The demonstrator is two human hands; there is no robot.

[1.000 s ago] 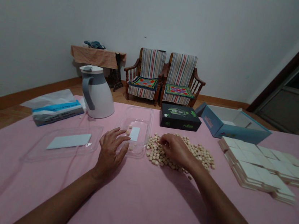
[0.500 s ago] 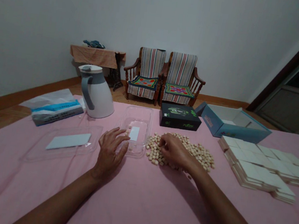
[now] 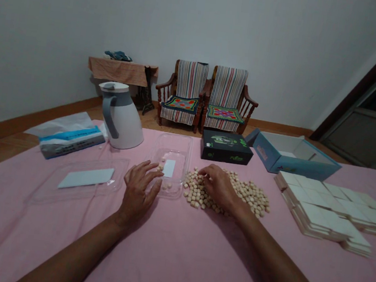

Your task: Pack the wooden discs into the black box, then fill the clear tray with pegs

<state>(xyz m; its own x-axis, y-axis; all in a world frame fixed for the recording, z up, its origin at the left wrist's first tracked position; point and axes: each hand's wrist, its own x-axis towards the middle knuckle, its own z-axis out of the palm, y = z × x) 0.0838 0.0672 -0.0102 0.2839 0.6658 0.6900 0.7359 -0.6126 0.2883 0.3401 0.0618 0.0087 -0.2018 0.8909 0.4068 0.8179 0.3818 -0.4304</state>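
My left hand (image 3: 141,190) rests at the left side of a clear plastic box (image 3: 174,186), its fingers spread and holding nothing. Inside that box are a white rectangular card (image 3: 168,168) and a few small beige wooden pieces (image 3: 165,185). To the right of the box lies a heap of small wooden pieces (image 3: 253,195), like beads or rounded cubes. Over the heap's near-left part is my right hand (image 3: 218,186), fingers curled and thumb side toward the box. Whatever its fingertips pinch is hidden.
A clear lid (image 3: 45,190) with a white strip (image 3: 86,178) lies left, near a tissue pack (image 3: 72,138) and a white jug (image 3: 125,122). Behind the heap is a black box (image 3: 226,147). An open blue box (image 3: 295,159) and stacked wooden squares (image 3: 330,206) stand right.
My right hand has lifted slightly and shifted away from me over the heap, its fingers a little less bunched. My left hand stays at the clear box.
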